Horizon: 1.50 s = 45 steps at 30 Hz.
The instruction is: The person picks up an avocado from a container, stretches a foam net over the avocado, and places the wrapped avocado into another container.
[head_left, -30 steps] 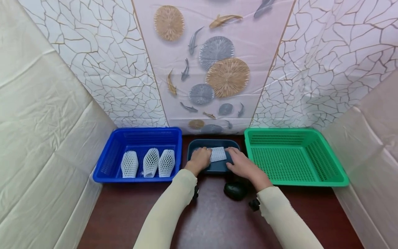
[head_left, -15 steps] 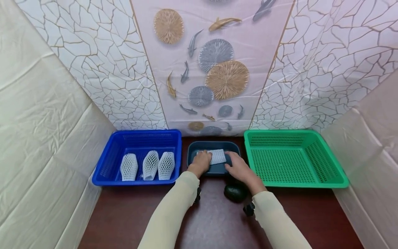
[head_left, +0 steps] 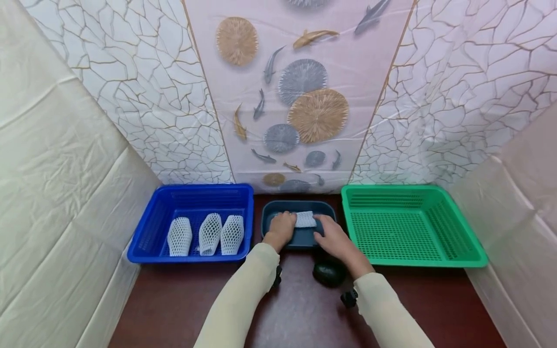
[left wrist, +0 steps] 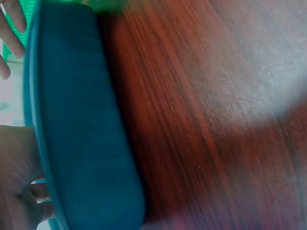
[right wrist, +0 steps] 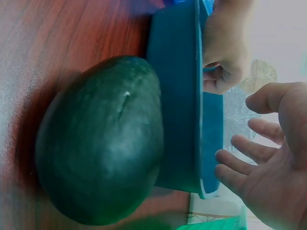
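A white foam net sleeve lies flat in the small dark blue tray. My left hand reaches into the tray and grips the sleeve's left end with curled fingers. At its other end is my right hand, thumb and fingers spread apart. The right wrist view shows that right hand open beside the tray's rim, with the left hand bent down into the tray. A dark green avocado rests on the table in front of the tray, under the right wrist.
A blue basket on the left holds three puffed-out foam net sleeves. To the right stands a green basket. Behind the containers hangs a patterned cloth; pale cloth walls close both sides of the brown table.
The head view has tilted up slightly. My right forearm has shifted a little left. The left hand stays at the sleeve's left end, and the sleeve looks slightly flatter.
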### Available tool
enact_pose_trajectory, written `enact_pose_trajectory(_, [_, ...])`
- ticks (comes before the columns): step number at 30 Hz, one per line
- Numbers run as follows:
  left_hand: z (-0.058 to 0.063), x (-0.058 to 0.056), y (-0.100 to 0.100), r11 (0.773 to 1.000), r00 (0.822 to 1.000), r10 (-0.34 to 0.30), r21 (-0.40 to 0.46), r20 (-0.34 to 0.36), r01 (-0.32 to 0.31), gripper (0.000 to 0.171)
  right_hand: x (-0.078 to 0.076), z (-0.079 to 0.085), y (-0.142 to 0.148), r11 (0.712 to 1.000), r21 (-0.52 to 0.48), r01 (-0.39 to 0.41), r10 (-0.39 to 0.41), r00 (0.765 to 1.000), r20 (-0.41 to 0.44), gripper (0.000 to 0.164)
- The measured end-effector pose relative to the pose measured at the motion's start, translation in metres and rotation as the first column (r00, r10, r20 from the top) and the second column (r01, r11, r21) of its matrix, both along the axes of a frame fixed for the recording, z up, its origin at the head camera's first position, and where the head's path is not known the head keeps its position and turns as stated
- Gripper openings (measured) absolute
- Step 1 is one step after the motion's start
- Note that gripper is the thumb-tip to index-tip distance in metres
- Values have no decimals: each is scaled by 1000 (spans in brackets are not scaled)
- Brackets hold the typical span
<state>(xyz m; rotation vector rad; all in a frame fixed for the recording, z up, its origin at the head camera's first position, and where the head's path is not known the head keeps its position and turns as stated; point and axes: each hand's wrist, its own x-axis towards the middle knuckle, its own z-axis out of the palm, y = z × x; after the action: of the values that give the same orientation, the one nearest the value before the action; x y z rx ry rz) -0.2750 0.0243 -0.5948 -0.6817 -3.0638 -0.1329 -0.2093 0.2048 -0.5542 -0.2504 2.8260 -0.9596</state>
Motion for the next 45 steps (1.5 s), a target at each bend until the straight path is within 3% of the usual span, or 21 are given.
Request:
enact_pose_trajectory(6, [14,7,-4,994,996,7,111,-92,3,16,5,9,4,1000,7,12,-11,995,-98,55])
enact_pose_trajectory(10, [26,13,-8,984,990,18,180,-142,8,18,8,16,8,1000,7,19,-18,987,-162,55])
enact_pose_trajectory(17, [50,24,-15,955,972,7,289,-236,63,6,12,22,18,996,-34,80,-87,957,-278,47])
enact_pose_trajectory(22, [63,35,-19,929,972,11,362,-237,78,9,14,25,28,997,-38,66,-75,935,-347,45])
enact_pose_trajectory(29, [73,52,-22,911,969,-9,398,-248,110,12,14,27,37,1000,-21,3,-11,913,-408,43])
enact_pose_trajectory(38, [81,67,-23,869,984,-55,477,-169,131,14,18,32,37,998,-37,-56,30,860,-510,30])
enact_pose_trajectory(45, [85,76,-21,855,991,-69,505,-118,120,17,21,34,36,995,-59,-84,44,866,-498,20])
